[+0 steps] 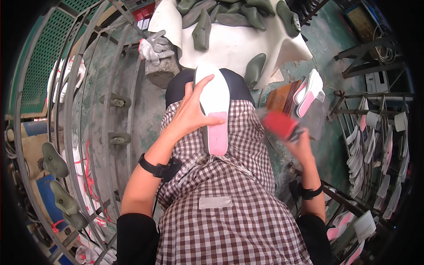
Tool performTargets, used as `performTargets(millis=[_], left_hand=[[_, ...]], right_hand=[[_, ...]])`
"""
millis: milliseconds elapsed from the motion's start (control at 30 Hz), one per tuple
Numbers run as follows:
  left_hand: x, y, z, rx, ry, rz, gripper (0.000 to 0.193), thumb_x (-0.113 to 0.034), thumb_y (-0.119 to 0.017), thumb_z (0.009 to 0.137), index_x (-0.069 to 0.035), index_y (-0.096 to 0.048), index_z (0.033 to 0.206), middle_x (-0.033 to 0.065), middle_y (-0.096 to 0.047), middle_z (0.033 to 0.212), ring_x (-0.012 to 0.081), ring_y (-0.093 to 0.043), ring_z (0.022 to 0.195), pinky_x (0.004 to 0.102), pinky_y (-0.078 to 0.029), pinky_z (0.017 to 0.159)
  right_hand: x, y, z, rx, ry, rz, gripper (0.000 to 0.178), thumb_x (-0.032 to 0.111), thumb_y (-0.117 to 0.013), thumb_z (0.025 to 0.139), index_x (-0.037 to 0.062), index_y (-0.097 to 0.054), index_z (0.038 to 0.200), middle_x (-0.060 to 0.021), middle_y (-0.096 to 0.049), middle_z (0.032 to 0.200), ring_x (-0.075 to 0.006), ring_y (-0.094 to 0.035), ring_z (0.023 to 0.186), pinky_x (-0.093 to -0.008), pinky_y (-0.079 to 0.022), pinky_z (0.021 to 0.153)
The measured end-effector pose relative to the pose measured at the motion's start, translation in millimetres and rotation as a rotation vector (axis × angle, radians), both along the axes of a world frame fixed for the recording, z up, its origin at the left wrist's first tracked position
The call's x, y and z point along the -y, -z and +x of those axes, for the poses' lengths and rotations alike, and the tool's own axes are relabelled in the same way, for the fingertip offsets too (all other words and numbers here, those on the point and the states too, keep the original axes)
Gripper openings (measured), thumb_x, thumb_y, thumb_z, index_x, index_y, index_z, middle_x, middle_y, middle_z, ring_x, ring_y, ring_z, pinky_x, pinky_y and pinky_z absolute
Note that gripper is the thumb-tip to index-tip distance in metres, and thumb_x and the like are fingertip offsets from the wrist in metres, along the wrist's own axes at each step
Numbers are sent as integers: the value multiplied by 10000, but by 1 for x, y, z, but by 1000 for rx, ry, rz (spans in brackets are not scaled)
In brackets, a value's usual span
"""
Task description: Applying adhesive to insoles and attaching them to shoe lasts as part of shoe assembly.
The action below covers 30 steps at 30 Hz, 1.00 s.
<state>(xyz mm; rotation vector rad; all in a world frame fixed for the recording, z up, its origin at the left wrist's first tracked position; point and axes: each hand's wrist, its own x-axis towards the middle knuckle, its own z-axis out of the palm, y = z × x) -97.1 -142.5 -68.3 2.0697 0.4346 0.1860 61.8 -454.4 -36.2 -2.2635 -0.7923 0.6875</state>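
My left hand [189, 112] is closed around a white insole [215, 95] with a pink heel patch. Its thumb lies over the pink part and its fingers grip the forepart's left edge. The insole is held lengthwise above my lap, and a dark edge, perhaps a shoe last, shows beneath it. To the right of it, my right hand [302, 145] grips a red, block-like tool [279, 124] with a dark grey end. Motion smears the tool, so its exact kind cannot be made out. It is apart from the insole.
Dark green shoe lasts [238, 17] are heaped on a white sheet [229, 37] ahead. Grey gloves [157, 46] rest on a stump [161, 73]. More insoles [309, 92] lie at the right by a brown box [280, 98]. Metal racks [81, 110] flank me.
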Motion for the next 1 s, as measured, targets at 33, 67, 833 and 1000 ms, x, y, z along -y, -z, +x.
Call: performTargets(millis=[33, 67, 833, 1000], left_hand=[[2, -1, 1, 4, 4, 0, 1127, -297, -911, 564, -172, -340, 1527, 191, -444, 1219, 370, -492, 1202, 442, -400, 1069], [0, 0, 1, -4, -21, -31, 1097, -288, -903, 585, -170, -350, 1525, 187, -452, 1221, 362, -492, 1202, 440, -395, 1073], [8, -3, 6, -78, -42, -23, 1037, -205, -875, 624, -148, -353, 1518, 172, -475, 1151, 336, -482, 1145, 413, -405, 1034], [5, 4, 0, 13, -38, 33, 1021, -252, -874, 644, -147, -357, 1517, 172, -482, 1197, 322, -514, 1126, 401, -410, 1029]], right_hand=[[38, 45, 20, 23, 260, 276, 187, 70, -716, 886, -26, -692, 1044, -84, -702, 1078, -123, -662, 936, -280, -544, 773], [50, 49, 40, 130, 356, 241, 227, 131, -714, 905, -32, -688, 1061, -55, -711, 992, -107, -642, 877, -273, -520, 736], [-117, -1, 35, -63, -345, 76, 457, 117, -792, 745, 22, -639, 1165, -244, -661, 942, -433, -594, 817, -385, -517, 729], [-65, -1, 29, 91, -135, 390, 353, 108, -789, 777, -25, -668, 1081, -76, -731, 948, -173, -696, 838, -333, -549, 785]])
